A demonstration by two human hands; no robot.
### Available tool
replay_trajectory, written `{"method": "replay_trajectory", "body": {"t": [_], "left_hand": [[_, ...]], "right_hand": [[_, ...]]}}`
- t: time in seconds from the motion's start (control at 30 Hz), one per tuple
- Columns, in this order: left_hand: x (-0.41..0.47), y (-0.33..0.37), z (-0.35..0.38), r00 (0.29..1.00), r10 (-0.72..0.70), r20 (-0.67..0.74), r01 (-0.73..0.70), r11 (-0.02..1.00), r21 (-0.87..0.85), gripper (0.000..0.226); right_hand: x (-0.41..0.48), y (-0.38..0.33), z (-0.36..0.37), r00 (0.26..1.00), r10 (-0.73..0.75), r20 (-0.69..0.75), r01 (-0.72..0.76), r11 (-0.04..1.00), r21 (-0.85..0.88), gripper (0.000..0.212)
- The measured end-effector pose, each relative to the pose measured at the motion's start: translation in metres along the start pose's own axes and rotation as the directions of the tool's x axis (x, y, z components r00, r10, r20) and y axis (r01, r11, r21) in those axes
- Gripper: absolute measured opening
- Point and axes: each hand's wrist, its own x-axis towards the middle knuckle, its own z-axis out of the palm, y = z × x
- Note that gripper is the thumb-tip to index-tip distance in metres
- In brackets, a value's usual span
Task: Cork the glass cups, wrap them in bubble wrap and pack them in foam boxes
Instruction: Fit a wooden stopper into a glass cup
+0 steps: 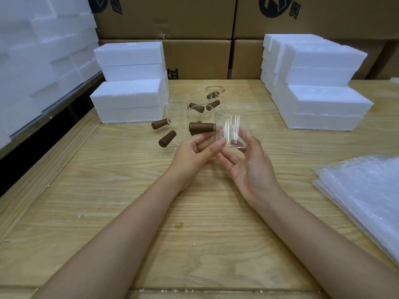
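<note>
Both forearms reach over the wooden table, left hand pinching a brown cork, right hand fingers loosely cradling the glass cup, seemingly light, slick and fragile, best gripped around its wall.

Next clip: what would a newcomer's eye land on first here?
The two hands at centre: the left hand pinches a brown cork on its side, the right hand holds a clear glass cup. Behind them lie more cups and corks, with white foam boxes stacked on both sides.
</note>
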Motion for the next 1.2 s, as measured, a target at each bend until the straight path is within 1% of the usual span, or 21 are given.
{"method": "replay_trajectory", "body": {"t": [0.07,0.1,0.17,0.2,0.23,0.3,0.37,0.4,0.47,0.53,0.6,0.67,0.7,0.77,0.9,1.0,1.07,1.13,1.2], "left_hand": [[-0.0008,0.0008,-0.0003,0.999,0.029,-0.012,-0.029,1.0,0.006,0.029],[-0.001,0.0008,0.0,0.999,0.036,-0.026,-0.036,0.999,0.007,0.028],[-0.0005,-0.0003,0.0008,0.997,0.048,-0.061,-0.048,0.999,0.007,0.027],[-0.0003,-0.0004,0.0013,0.995,0.053,-0.081,-0.053,0.999,0.005,0.027],[-0.0001,-0.0004,0.0016,0.994,0.059,-0.097,-0.059,0.998,0.001,0.027],[-0.0002,-0.0004,0.0015,0.991,0.075,-0.108,-0.074,0.997,0.01,0.033],[-0.0005,-0.0008,0.0013,0.991,0.085,-0.106,-0.082,0.996,0.026,0.039],[-0.0004,-0.0013,0.0011,0.99,0.092,-0.107,-0.089,0.995,0.038,0.039],[-0.0004,-0.0019,0.0008,0.988,0.108,-0.11,-0.102,0.993,0.059,0.037],[-0.001,-0.0006,0.0011,0.986,0.124,-0.113,-0.118,0.991,0.059,0.04],[-0.0016,0.0009,0.0015,0.983,0.154,-0.103,-0.148,0.987,0.06,0.045],[-0.0021,0.0013,0.0016,0.982,0.171,-0.079,-0.166,0.984,0.067,0.052],[-0.0017,0.0005,0.0013,0.984,0.166,-0.063,-0.162,0.984,0.07,0.059],[-0.0004,-0.0012,-0.0004,0.99,0.133,-0.035,-0.131,0.99,0.056,0.074],[0.001,-0.0038,-0.0035,0.991,0.132,0.029,-0.134,0.988,0.07,0.085],[0.0015,-0.006,-0.0041,0.989,0.132,0.064,-0.137,0.987,0.086,0.079],[0.0017,-0.0071,-0.0044,0.989,0.137,0.054,-0.142,0.986,0.091,0.073],[0.0009,-0.0073,-0.0041,0.986,0.159,0.038,-0.162,0.981,0.104,0.068],[-0.0008,-0.0047,-0.0024,0.984,0.175,0.016,-0.176,0.979,0.103,0.067]], "right_hand": [[0.0012,0.0006,-0.002,1.0,-0.023,-0.014,0.022,0.998,-0.062,0.033],[0.0016,0.001,-0.003,0.999,-0.047,-0.024,0.045,0.994,-0.104,0.03],[0.0031,0.0022,-0.0055,0.991,-0.124,-0.047,0.11,0.966,-0.236,0.02],[0.0036,0.0022,-0.0064,0.983,-0.172,-0.055,0.147,0.937,-0.317,0.02],[0.0038,0.0017,-0.0069,0.974,-0.22,-0.055,0.182,0.903,-0.39,0.025],[0.0041,0.0006,-0.0067,0.959,-0.281,-0.048,0.225,0.849,-0.478,0.038],[0.0042,0.0012,-0.0067,0.956,-0.29,-0.03,0.234,0.823,-0.517,0.042],[0.0038,0.002,-0.0069,0.961,-0.276,-0.017,0.227,0.821,-0.525,0.043],[0.0039,0.0039,-0.0078,0.972,-0.234,-0.002,0.2,0.838,-0.508,0.049],[0.0047,0.0044,-0.0086,0.979,-0.204,-0.006,0.181,0.885,-0.429,0.057],[0.0071,0.0036,-0.0088,0.983,-0.185,-0.016,0.171,0.938,-0.301,0.049],[0.0092,0.0011,-0.0089,0.991,-0.133,-0.017,0.129,0.979,-0.16,0.033],[0.0094,-0.0001,-0.0089,0.995,-0.1,-0.007,0.099,0.99,-0.101,0.03],[0.0086,-0.0014,-0.009,0.999,-0.047,0.021,0.048,0.998,-0.041,0.038],[0.0077,0.0,-0.0076,0.999,0.034,0.039,-0.033,0.999,-0.039,0.041],[0.0078,0.0008,-0.0075,0.995,0.067,0.07,-0.063,0.996,-0.067,0.046],[0.0075,0.001,-0.0079,0.993,0.073,0.095,-0.063,0.993,-0.103,0.048],[0.0071,0.0017,-0.0078,0.994,0.061,0.09,-0.048,0.989,-0.139,0.043],[0.0071,0.0021,-0.0076,0.999,0.02,0.051,-0.012,0.986,-0.169,0.039]]}}
